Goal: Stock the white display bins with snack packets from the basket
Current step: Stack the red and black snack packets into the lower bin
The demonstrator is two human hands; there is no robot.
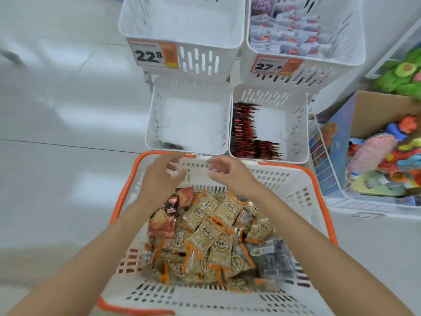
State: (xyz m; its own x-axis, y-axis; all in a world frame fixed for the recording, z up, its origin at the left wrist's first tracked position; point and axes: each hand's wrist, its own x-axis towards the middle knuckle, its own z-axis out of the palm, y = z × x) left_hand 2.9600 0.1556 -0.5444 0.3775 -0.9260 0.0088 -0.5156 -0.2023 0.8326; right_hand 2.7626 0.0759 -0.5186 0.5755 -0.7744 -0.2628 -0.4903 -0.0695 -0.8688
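While left hand (163, 176) and right hand (227, 173) are hovering empty, fingers loosely curled, over the basket (319, 179) far end, gold snack packets (211, 236) are lying heaped inside it; beyond, lower-left bin (193, 119) is holding one dark packet (170, 145), lower-right bin (273, 124) is holding red-black packets (243, 128).

Both forearms reach forward. Left grip (163, 176) and right grip (227, 174) are near each other, not touching, fingers loosely curled, holding nothing.
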